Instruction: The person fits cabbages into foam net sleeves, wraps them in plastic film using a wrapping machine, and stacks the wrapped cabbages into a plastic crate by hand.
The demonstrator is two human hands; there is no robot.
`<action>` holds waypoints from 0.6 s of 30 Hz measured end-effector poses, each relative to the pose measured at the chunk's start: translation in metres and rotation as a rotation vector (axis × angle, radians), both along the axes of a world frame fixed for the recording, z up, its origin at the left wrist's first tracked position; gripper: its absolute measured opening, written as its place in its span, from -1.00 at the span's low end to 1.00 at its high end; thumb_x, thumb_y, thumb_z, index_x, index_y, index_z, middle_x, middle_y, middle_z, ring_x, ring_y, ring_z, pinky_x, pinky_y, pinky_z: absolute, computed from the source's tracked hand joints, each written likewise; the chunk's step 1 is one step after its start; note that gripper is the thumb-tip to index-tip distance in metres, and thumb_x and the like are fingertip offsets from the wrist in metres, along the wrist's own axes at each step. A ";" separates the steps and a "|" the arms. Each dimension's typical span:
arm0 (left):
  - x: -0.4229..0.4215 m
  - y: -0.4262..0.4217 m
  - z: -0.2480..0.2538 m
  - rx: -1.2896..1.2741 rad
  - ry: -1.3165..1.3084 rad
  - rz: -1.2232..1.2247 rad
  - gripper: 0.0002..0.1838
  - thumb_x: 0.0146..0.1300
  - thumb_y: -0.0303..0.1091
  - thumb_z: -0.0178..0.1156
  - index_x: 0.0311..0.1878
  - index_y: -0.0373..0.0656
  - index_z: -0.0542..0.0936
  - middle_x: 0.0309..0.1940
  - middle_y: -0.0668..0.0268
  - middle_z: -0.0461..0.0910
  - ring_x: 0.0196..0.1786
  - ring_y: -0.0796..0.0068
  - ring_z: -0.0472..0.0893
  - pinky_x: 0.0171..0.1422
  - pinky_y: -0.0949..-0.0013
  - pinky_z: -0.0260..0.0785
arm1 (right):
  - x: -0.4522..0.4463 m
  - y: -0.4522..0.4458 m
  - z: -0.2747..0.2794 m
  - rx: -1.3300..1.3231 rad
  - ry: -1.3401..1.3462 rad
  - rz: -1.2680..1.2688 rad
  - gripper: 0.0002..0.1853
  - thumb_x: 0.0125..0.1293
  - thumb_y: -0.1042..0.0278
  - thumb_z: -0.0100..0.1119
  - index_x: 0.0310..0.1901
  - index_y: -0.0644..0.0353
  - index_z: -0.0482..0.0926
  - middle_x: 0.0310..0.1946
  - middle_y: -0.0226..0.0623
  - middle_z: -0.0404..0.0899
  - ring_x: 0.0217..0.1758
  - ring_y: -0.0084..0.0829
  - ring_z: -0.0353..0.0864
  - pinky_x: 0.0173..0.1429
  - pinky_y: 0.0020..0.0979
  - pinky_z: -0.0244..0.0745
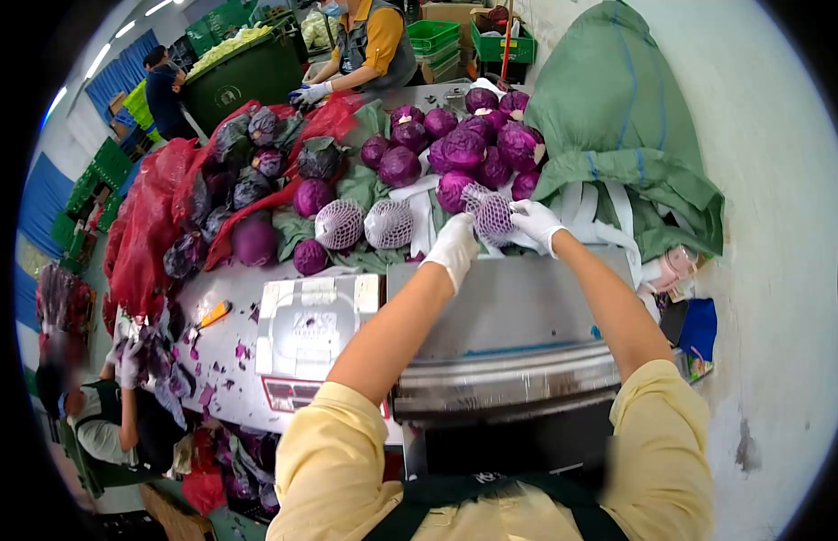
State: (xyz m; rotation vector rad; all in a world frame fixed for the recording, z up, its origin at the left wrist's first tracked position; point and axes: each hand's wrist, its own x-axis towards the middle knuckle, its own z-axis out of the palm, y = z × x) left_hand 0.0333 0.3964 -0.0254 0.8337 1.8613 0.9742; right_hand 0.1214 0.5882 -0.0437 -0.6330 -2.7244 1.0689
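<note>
Between my hands, at the far edge of the steel surface, is a white foam net (493, 215) with purple showing through its mesh. My left hand (454, 251), in a white glove, is closed on the near left side of the net. On the right side my gloved right hand (537, 224) pinches it. A bare red cabbage (453, 192) lies just beyond my left hand. Left of my hands sit two netted cabbages, one (339, 224) beside the other (388, 224). Behind them is a heap of peeled red cabbages (464, 149).
A grey boxy machine (318, 326) stands left of the steel surface (509, 302). An orange-handled knife (213, 315) lies among leaf scraps. Red mesh sacks (153, 234) hold unpeeled cabbages; a green sack (608, 99) stands right. Co-workers stand across (365, 45) and at left (112, 415).
</note>
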 end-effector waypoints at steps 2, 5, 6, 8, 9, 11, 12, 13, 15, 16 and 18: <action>0.013 0.027 0.044 0.121 -0.935 0.831 -0.61 0.47 -0.13 -0.20 0.07 -0.08 0.55 -0.02 0.19 0.62 0.22 0.27 0.50 0.40 0.01 0.22 | -0.031 0.020 -0.019 0.011 -0.029 -0.015 -0.47 0.23 0.11 0.06 0.14 0.29 0.52 0.04 0.06 0.59 0.16 -0.10 0.56 0.26 -0.29 0.39; -0.064 0.133 -0.159 0.456 -1.154 0.608 -0.60 0.42 -0.19 -0.09 0.15 -0.21 0.50 0.01 0.23 0.62 -0.02 0.33 0.60 0.12 0.20 0.43 | -0.060 0.034 -0.037 -0.203 -0.123 -0.074 -0.41 0.31 0.03 -0.02 0.23 0.33 0.43 0.17 0.02 0.51 0.23 -0.15 0.50 0.30 -0.29 0.34; -0.073 0.153 -0.195 0.516 -1.109 0.700 -0.55 0.43 -0.12 -0.10 0.23 -0.19 0.45 0.06 0.22 0.59 0.00 0.34 0.60 0.14 0.21 0.42 | -0.061 0.026 -0.032 -0.247 -0.136 -0.127 -0.39 0.35 -0.02 -0.03 0.26 0.31 0.41 0.17 -0.03 0.51 0.22 -0.18 0.50 0.32 -0.30 0.32; -0.061 0.150 -0.176 0.476 -1.008 0.808 -0.47 0.42 -0.01 -0.08 0.30 -0.16 0.40 0.12 0.22 0.55 0.06 0.34 0.57 0.17 0.23 0.40 | -0.067 0.025 -0.044 -0.384 -0.097 -0.091 -0.36 0.37 -0.08 -0.05 0.27 0.31 0.40 0.17 -0.06 0.52 0.22 -0.20 0.50 0.33 -0.31 0.29; -0.055 0.139 -0.137 0.355 -0.990 0.741 -0.39 0.45 0.20 -0.24 0.31 -0.02 0.39 0.19 0.20 0.53 0.11 0.22 0.59 0.21 0.05 0.42 | -0.070 0.030 -0.048 -0.432 -0.119 -0.067 -0.37 0.39 -0.11 -0.05 0.25 0.31 0.42 0.15 -0.13 0.53 0.19 -0.27 0.51 0.31 -0.32 0.30; -0.042 0.125 -0.100 0.363 -1.001 0.733 -0.36 0.41 0.20 -0.15 0.32 -0.07 0.39 0.18 0.19 0.52 0.12 0.26 0.55 0.19 0.15 0.39 | -0.059 0.032 -0.028 -0.520 -0.101 -0.041 -0.39 0.41 -0.09 -0.06 0.24 0.30 0.43 0.14 -0.15 0.54 0.17 -0.32 0.52 0.29 -0.33 0.32; -0.041 0.122 -0.094 0.321 -0.933 0.753 -0.33 0.38 0.24 -0.11 0.33 -0.07 0.38 0.19 0.17 0.51 0.15 0.28 0.52 0.21 0.16 0.35 | -0.052 0.031 -0.015 -0.590 -0.087 -0.007 -0.41 0.43 -0.08 -0.07 0.22 0.29 0.45 0.13 -0.18 0.55 0.15 -0.36 0.52 0.27 -0.34 0.33; -0.040 0.119 -0.089 0.275 -0.866 0.773 -0.29 0.34 0.28 -0.06 0.35 -0.06 0.36 0.20 0.15 0.49 0.18 0.30 0.50 0.23 0.16 0.31 | -0.047 0.035 -0.007 -0.633 -0.028 0.024 -0.48 0.44 -0.03 -0.05 0.19 0.26 0.48 0.07 -0.22 0.58 0.11 -0.43 0.53 0.22 -0.38 0.37; 0.000 0.076 -0.004 0.376 -0.810 0.686 -0.21 0.29 0.35 -0.04 0.42 0.01 0.26 0.24 0.15 0.46 0.29 0.25 0.41 0.35 0.05 0.19 | -0.014 0.009 0.055 -1.080 0.122 -0.016 -0.48 0.44 -0.01 0.00 0.22 0.26 0.45 0.15 -0.23 0.50 0.14 -0.45 0.51 0.22 -0.40 0.41; 0.018 0.053 0.036 0.331 -0.720 0.719 -0.19 0.28 0.36 -0.04 0.43 0.01 0.24 0.24 0.15 0.45 0.31 0.23 0.38 0.37 0.03 0.16 | 0.003 0.010 0.089 -0.692 0.158 0.059 -0.46 0.44 0.01 0.03 0.30 0.19 0.37 0.23 -0.26 0.43 0.21 -0.48 0.45 0.21 -0.35 0.42; 0.044 0.006 0.095 0.421 -0.596 0.636 -0.19 0.27 0.38 -0.03 0.42 0.03 0.23 0.25 0.17 0.44 0.33 0.21 0.36 0.36 -0.02 0.16 | 0.038 0.014 0.131 -0.559 0.300 0.156 -0.52 0.45 0.12 -0.02 0.30 0.18 0.38 0.08 -0.32 0.52 0.11 -0.55 0.49 0.24 -0.45 0.36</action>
